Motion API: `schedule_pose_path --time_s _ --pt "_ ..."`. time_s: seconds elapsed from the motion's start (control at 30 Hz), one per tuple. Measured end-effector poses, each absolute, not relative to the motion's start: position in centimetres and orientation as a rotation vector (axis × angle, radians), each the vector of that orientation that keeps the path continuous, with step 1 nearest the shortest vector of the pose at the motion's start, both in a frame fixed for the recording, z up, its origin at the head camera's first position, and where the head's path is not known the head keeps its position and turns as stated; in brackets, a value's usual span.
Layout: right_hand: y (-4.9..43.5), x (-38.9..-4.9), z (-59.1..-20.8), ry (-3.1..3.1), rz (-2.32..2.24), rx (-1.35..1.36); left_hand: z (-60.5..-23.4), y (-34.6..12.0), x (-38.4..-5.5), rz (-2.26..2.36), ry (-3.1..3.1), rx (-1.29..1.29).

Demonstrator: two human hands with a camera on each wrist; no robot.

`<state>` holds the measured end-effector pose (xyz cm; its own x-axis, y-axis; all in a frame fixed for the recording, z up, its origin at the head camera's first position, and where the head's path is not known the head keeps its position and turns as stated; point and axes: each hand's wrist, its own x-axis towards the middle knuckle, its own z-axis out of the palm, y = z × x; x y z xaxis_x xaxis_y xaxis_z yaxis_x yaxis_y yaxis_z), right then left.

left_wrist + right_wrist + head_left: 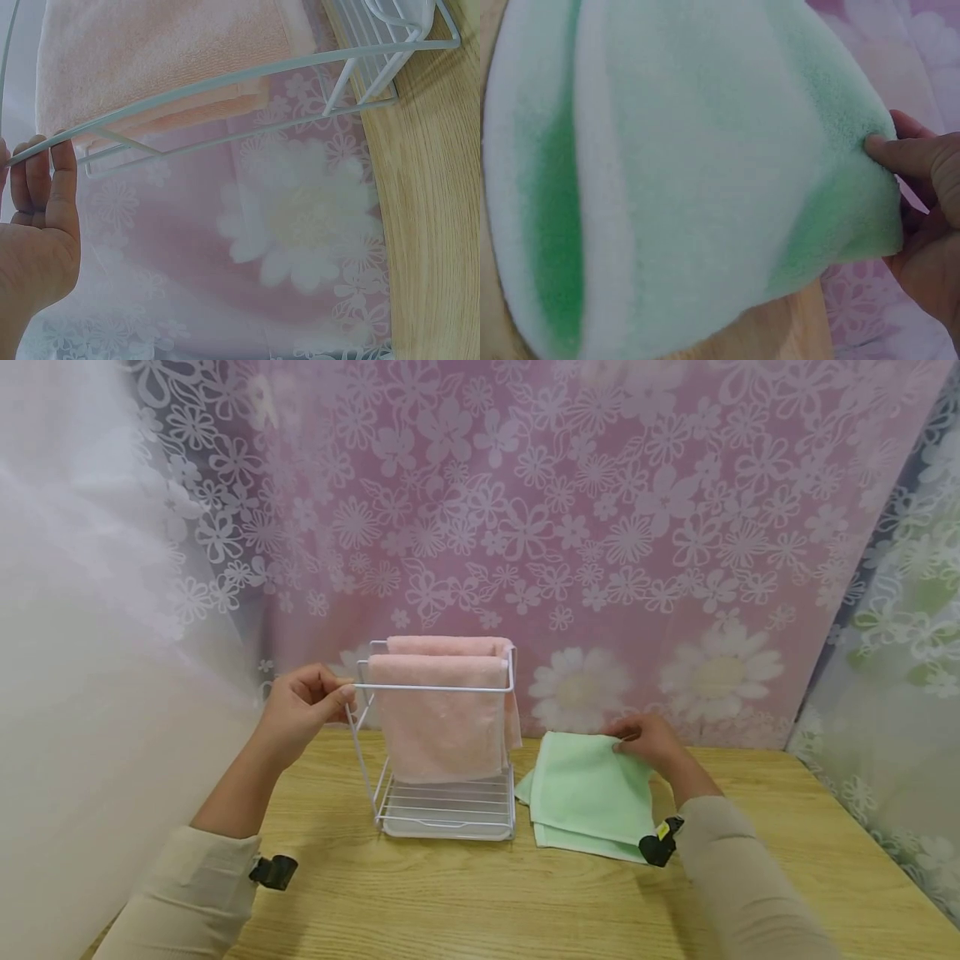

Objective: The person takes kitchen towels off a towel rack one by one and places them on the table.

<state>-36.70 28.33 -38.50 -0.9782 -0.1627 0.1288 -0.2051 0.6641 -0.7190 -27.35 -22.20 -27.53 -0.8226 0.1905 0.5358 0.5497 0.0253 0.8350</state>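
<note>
My left hand (303, 706) pinches the upper left corner of a white wire rack (431, 687), thumb in front and fingers behind the wire. Two folds of pink towel (442, 718) hang over the rack's upper bars. In the left wrist view the fingers curl around the rack's white rod (225, 81). To the right of the rack, my right hand (652, 743) pinches the upper right edge of a folded light green towel (588, 793). The right wrist view shows the thumb on top of the green towel (705, 165), its folded layers bulging at the left.
The rack's lower shelf has thin bars above a pale tray (450, 837). Everything is on a wood-grain table (420, 902). Behind it hangs a pink flowered curtain (465, 527), with a translucent white sheet (90, 610) at the left.
</note>
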Motion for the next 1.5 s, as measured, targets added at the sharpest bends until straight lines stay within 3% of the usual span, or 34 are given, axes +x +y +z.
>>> schedule_pose_path --time_s 0.4,1.5 --pt "28.7 -36.9 -40.2 -2.707 1.235 0.277 -27.7 -22.3 -27.5 -1.870 -2.026 -0.773" --pt "25.9 -36.1 -38.3 -2.590 1.386 0.323 -27.6 -22.3 -27.5 -1.872 -2.023 -0.761"
